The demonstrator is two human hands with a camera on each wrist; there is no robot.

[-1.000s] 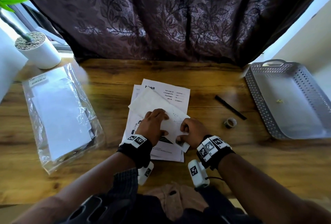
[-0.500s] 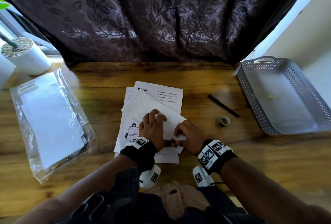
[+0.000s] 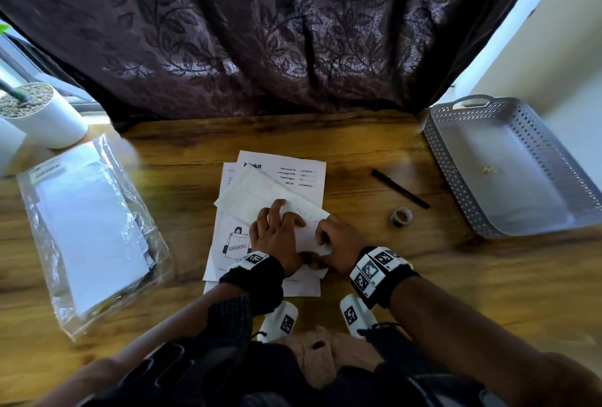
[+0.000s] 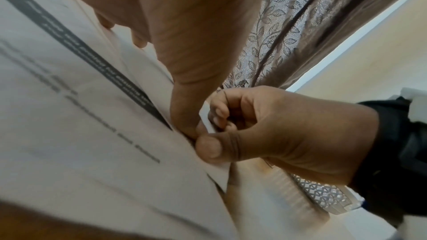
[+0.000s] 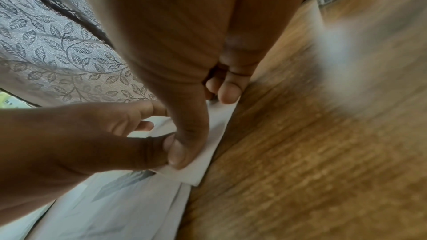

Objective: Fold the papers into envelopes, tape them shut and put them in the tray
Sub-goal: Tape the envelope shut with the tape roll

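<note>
A white paper (image 3: 260,191), partly folded, lies slantwise on a stack of printed sheets (image 3: 293,172) at the table's middle. My left hand (image 3: 280,227) rests flat on it with the fingers spread, and its thumb (image 4: 184,101) presses down at the near edge. My right hand (image 3: 329,237) sits just to the right with curled fingers. It pinches the paper's near right edge (image 5: 208,156) between thumb and forefinger. The two thumbs touch. The grey perforated tray (image 3: 456,185) stands at the far right, apart from both hands.
A small roll of tape (image 3: 401,216) and a black pen (image 3: 400,188) lie between the papers and the tray. A clear plastic bag of white sheets (image 3: 91,227) lies at the left, a white plant pot (image 3: 42,113) behind it. A dark curtain hangs along the back edge.
My right hand has slid left along the paper's near edge until its thumb meets the left thumb. The left hand has stayed pressed on the paper. The head view has shifted slightly.
</note>
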